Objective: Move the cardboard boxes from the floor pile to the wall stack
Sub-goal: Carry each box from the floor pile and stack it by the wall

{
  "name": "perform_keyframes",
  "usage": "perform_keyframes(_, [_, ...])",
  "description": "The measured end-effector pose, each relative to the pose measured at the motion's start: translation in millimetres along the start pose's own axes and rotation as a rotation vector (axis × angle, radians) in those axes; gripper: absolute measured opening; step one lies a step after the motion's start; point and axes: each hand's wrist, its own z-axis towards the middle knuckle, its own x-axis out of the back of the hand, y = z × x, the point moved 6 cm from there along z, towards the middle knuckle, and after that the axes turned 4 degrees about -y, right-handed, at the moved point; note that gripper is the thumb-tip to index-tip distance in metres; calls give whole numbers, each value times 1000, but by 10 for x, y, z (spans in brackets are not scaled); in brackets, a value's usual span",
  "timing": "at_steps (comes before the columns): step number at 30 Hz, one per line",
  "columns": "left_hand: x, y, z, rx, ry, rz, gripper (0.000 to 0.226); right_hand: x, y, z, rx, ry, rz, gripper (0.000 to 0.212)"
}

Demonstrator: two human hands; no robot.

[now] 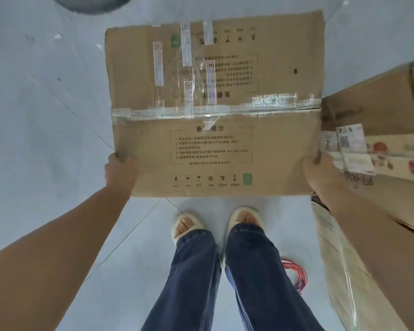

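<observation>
We grip the flattened box (213, 108) level, left hand (120, 172) and right hand (318, 174) clamped on opposite edges to balance it above the floor (46, 115).

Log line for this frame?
phase: carrying | left hand: grips flattened cardboard box | right hand: grips opposite edge | other boxes: on floor, right

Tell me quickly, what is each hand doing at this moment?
Left hand: closed on the left edge of the flattened cardboard box.
Right hand: closed on the right edge of the same box.
</observation>
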Motion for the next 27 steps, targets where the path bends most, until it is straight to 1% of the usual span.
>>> perform_keyframes(2, [96, -73, 60, 29, 78, -15, 44, 66, 66, -5, -22, 55, -8, 43])
perform_keyframes(5, [229, -94, 29, 86, 43, -89, 49, 303, 54, -78, -41, 123, 6, 42])
perform_keyframes(7, [365, -43, -96, 51, 49, -67, 44, 533, -46, -198, -17, 162, 1, 44])
perform_keyframes(10, [705, 93, -392, -28, 147, -44, 36, 915, -319, -432, 95, 224, 55, 39])
perform_keyframes(11, [844, 156, -514, -40, 175, -40, 36, 1035, -425, -518, 118, 231, 68, 40])
perform_keyframes(14, [1253, 279, -862, -21, 198, 1, 39, 1323, -707, -826, 134, 214, 50, 42])
perform_keyframes(18, [1811, 182, -1424, -23, 217, -19, 37, 1581, -908, -1420, 171, 185, 54, 39])
perform_keyframes(21, [2306, 82, -1904, -53, 281, -98, 32, 1794, -1041, -1948, 233, 181, 89, 38])
perform_keyframes(24, [2828, 52, -2381, -63, 336, -209, 34, 2073, -1237, -2494, 297, 183, 107, 36])
perform_keyframes(27, [3296, -40, -2882, -78, 386, -331, 35, 2375, -1488, -3050, 401, 189, 142, 34])
